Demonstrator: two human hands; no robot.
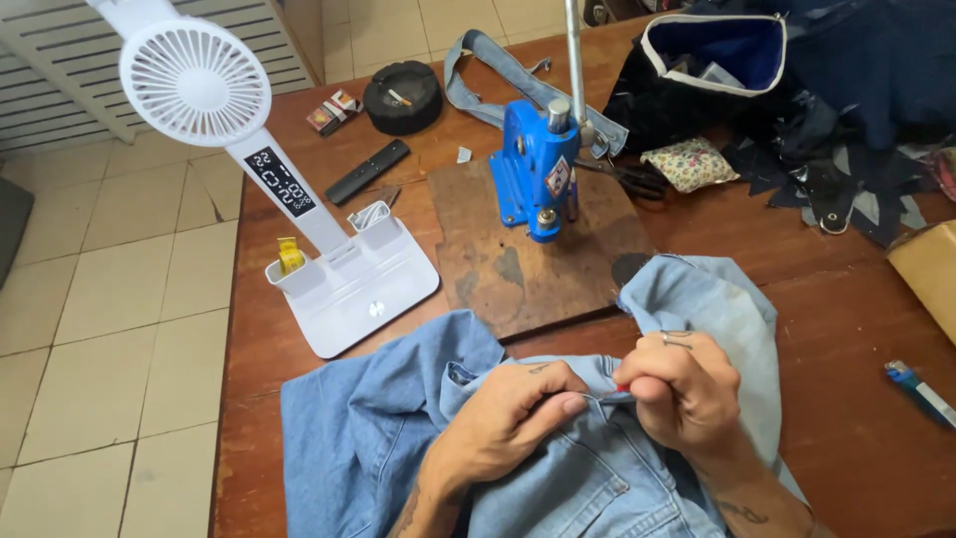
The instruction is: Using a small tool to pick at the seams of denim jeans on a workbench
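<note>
Two hands meet on light-blue denim garment [558, 468] at near table edge. Left hand [508, 418] pinches fabric fold, fingers closed on it. Right hand [682, 384] fisted around small red-tipped tool [622, 388], tip against same fold. Beyond: blue hand press [538, 169] on dark board [498, 269]. Left of it, white desk fan [194, 80]. Blue lighter [916, 391] at right on wooden table [846, 329].

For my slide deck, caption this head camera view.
Both hands, left hand and right hand, pinch light denim garment before blue hand press.
</note>
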